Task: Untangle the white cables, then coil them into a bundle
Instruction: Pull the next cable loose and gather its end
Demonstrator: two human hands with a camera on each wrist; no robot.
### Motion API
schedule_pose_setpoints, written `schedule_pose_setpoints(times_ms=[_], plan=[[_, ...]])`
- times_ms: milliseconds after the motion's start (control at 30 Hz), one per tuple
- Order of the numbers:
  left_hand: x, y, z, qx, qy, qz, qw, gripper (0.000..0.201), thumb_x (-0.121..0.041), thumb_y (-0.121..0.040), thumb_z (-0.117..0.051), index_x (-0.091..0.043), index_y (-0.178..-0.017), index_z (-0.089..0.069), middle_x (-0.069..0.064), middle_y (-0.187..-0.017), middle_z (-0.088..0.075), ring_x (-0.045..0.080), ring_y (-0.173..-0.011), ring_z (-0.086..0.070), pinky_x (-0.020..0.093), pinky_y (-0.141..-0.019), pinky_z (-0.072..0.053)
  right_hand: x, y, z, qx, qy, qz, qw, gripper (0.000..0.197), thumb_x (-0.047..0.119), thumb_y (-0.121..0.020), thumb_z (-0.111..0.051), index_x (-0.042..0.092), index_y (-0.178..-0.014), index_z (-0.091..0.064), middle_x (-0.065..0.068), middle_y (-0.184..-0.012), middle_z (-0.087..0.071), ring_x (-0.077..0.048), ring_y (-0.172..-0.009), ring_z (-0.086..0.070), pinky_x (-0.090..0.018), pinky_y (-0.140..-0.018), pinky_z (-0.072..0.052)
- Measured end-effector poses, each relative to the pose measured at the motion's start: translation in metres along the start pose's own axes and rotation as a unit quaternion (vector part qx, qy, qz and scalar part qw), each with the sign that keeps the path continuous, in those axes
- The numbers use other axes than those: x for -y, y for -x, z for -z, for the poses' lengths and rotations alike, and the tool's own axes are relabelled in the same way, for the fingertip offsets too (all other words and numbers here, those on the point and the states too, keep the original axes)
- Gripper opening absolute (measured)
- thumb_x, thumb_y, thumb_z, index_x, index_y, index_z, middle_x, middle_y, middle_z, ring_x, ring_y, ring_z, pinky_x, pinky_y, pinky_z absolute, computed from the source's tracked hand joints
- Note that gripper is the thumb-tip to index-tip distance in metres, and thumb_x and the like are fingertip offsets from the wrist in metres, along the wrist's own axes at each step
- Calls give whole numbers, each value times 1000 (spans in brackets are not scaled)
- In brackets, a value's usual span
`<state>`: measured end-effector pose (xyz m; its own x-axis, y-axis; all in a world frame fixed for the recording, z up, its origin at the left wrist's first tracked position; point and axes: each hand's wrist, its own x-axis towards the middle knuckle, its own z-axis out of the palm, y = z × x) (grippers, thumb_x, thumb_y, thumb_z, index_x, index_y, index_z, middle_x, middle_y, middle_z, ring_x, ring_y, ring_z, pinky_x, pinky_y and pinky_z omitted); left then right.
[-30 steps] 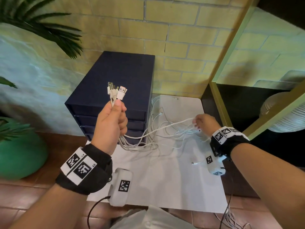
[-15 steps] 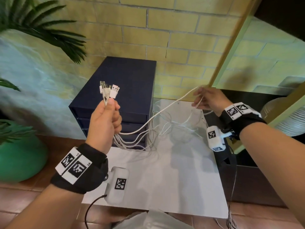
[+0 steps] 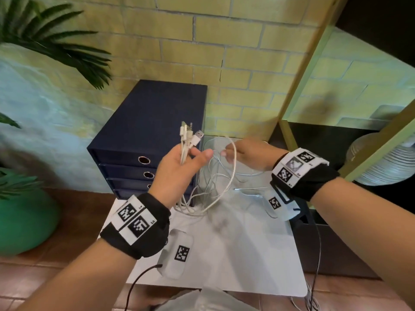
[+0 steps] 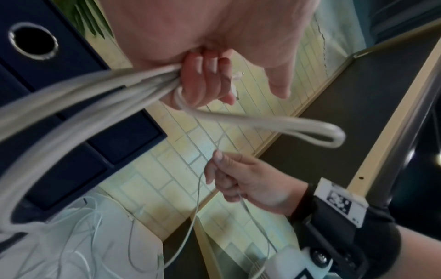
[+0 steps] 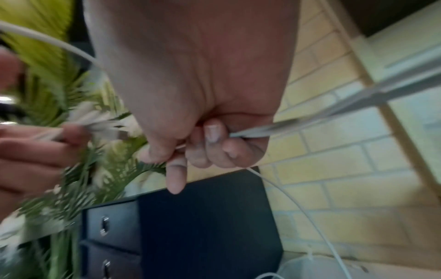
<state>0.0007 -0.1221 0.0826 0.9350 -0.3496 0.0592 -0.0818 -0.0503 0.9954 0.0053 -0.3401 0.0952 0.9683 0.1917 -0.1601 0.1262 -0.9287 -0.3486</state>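
Note:
Several white cables (image 3: 203, 198) hang in loops from my two hands down onto a white mat (image 3: 235, 254). My left hand (image 3: 193, 154) grips the gathered ends, and the plugs (image 3: 189, 135) stick up above the fist. Its thumb points out to the right. In the left wrist view the fingers (image 4: 205, 75) curl round the bunched cables (image 4: 83, 94), and one loop (image 4: 310, 130) juts out. My right hand (image 3: 226, 153) is just right of the left and pinches a loop of thicker cable (image 3: 233, 167). The right wrist view shows its fingers (image 5: 210, 143) curled on cable strands (image 5: 274, 128).
A navy drawer unit (image 3: 148, 122) stands behind the left hand against a yellow brick wall (image 3: 224, 52). On the left are a green pot (image 3: 22, 221) and palm leaves (image 3: 67, 50). A yellow shelf frame (image 3: 298, 70) with a dark compartment borders the mat on the right.
My right hand has come left from the shelf side, bringing a cable loop up to the left hand. The left hand has shifted right and its thumb has lifted.

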Motion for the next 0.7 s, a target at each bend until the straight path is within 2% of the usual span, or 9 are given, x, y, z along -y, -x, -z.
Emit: schedule_pose_setpoints(times_ms=[67,167,200,300,400,467,567,633,700], plan=[[1,-4,-10,12,-1,18,1000,35,-47,-72,-70,-17,-76,-53,-16,-47,-36,2,-39,-36,23,-48,-27,13,0,-2,5,67,31,997,37,42,-97,-35,18,-81,-60,-7,-84,-65,-24,-78,-58,-33,-72,-41],[3,-8,-20,18,-7,54,998,48,-45,-80,-66,-2,-101,-61,-20,-41,-41,-4,-39,-43,16,-47,-30,20,-1,-8,-7,154,58,986,41,42,-96,-38,11,-93,-64,-11,-86,-66,-28,-80,-61,-38,-72,-47],[4,-9,-21,18,-11,61,998,44,-44,-82,-65,-4,-101,-63,-21,-40,-42,-4,-39,-43,16,-47,-30,18,-1,-10,-13,163,64,985,43,44,-96,-37,10,-95,-63,-11,-87,-66,-28,-80,-61,-39,-71,-48],[6,-13,-21,13,11,107,994,22,-40,-89,-57,-22,-76,-59,-15,-47,-43,1,-37,-36,20,-44,-26,11,0,-15,-52,145,93,984,39,46,-95,-40,15,-98,-64,-2,-87,-62,-24,-81,-59,-34,-64,-43],[7,-15,-18,17,97,175,980,25,-31,-93,-43,-17,-74,-53,-1,-56,-42,5,-34,-21,17,-35,-16,6,3,-22,-125,162,175,963,31,40,-95,-44,17,-92,-66,4,-74,-49,-24,-73,-58,-29,-56,-30],[7,-14,-16,41,131,174,975,27,-27,-93,-37,-14,-79,-56,1,-58,-50,7,-36,-19,17,-36,-12,6,6,-26,-157,175,195,952,38,42,-94,-39,16,-88,-67,0,-71,-52,-25,-66,-56,-28,-52,-28],[3,-10,-15,77,32,149,985,23,-30,-92,-50,-11,-84,-60,-9,-55,-57,3,-36,-30,20,-40,-19,9,8,-28,-185,155,195,951,45,42,-92,-34,14,-88,-68,-2,-70,-54,-23,-62,-53,-28,-50,-32],[6,-8,-15,102,-58,110,987,20,-24,-90,-59,-6,-82,-65,-16,-48,-57,-3,-38,-44,21,-48,-27,10,10,-29,-185,131,195,954,42,41,-92,-37,13,-89,-68,-3,-72,-55,-22,-65,-53,-30,-51,-37],[12,-10,-11,109,-81,106,985,22,-22,-90,-60,-4,-80,-69,-15,-52,-59,-4,-38,-43,23,-50,-28,6,10,-29,-163,100,187,964,34,37,-92,-45,13,-93,-68,-4,-77,-58,-22,-70,-54,-33,-56,-42]])
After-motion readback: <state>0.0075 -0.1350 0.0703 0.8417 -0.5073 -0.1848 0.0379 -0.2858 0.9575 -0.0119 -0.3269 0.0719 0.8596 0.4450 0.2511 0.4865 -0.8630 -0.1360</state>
